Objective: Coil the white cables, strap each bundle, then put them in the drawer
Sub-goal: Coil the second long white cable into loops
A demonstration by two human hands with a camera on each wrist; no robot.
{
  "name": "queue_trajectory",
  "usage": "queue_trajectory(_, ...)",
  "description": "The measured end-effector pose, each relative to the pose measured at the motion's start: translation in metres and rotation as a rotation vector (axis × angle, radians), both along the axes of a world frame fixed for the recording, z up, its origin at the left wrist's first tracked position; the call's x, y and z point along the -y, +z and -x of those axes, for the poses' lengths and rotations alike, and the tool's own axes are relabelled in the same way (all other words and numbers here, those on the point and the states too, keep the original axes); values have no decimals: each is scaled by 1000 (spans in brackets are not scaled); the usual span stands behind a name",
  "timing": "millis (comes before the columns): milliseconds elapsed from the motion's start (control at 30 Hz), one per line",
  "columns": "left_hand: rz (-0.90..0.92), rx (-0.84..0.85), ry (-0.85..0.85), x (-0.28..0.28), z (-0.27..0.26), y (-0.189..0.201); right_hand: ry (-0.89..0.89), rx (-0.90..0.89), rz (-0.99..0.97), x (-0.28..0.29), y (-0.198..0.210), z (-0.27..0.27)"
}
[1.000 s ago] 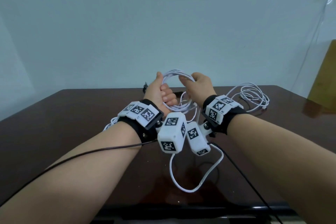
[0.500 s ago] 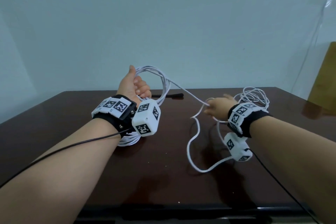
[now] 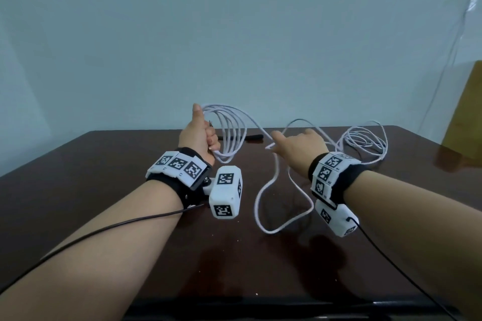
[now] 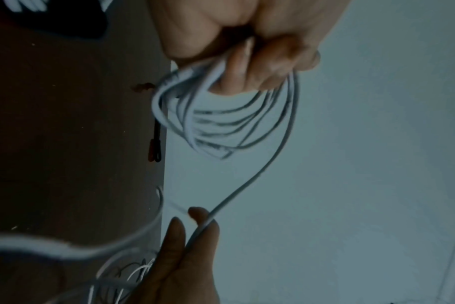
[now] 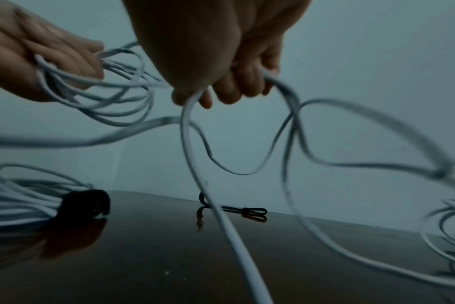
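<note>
My left hand is raised above the table and grips a coil of white cable with several loops; the left wrist view shows the coil hanging from my curled fingers. A strand runs from it to my right hand, which pinches it between thumb and fingers. Below that hand the cable drops in a long loop to the table. The rest lies in a loose heap at the far right. A finished bundle with a black strap lies on the table.
A loose black strap lies near the far edge of the dark brown table, behind the coil. A yellowish wooden piece stands beyond the table's right corner. A pale wall is behind. No drawer is in view.
One second ago both hands met at the coil. The right hand then slid out to the right along the cable and has now come up and slightly back toward the left hand.
</note>
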State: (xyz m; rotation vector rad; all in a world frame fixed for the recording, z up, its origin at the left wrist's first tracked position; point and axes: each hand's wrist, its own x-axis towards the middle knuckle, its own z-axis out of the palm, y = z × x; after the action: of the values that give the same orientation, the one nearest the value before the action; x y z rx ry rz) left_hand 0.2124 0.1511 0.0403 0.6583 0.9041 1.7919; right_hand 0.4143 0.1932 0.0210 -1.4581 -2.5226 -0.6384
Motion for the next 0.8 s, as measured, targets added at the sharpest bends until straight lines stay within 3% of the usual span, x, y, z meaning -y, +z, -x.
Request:
queue_trajectory(167, -15, -41, -59, -3, 6, 3, -181, 342, 110, 12, 14, 11)
queue_trajectory(300, -15, -128, -119, -5, -10, -1, -155, 581, 173, 26, 14, 34)
queue_trajectory(367, -46, -297, -109, -5, -20, -5, -95, 610, 171, 30, 13, 40)
queue_trajectory(433, -57, -586, -85, -5, -28, -10, 6, 589, 134, 33, 14, 42)
queue_trajectory(500, -42, -763, -61, -4, -34, -13, 149, 534, 80, 34, 15, 43)
queue_trajectory(600, -11, -767, -73, -4, -36, -17, 294, 379, 48, 32, 17, 42)
queue_trajectory(800, 14, -787, -50, -5, -35, -19, 424, -51, 214, 28, 19, 35)
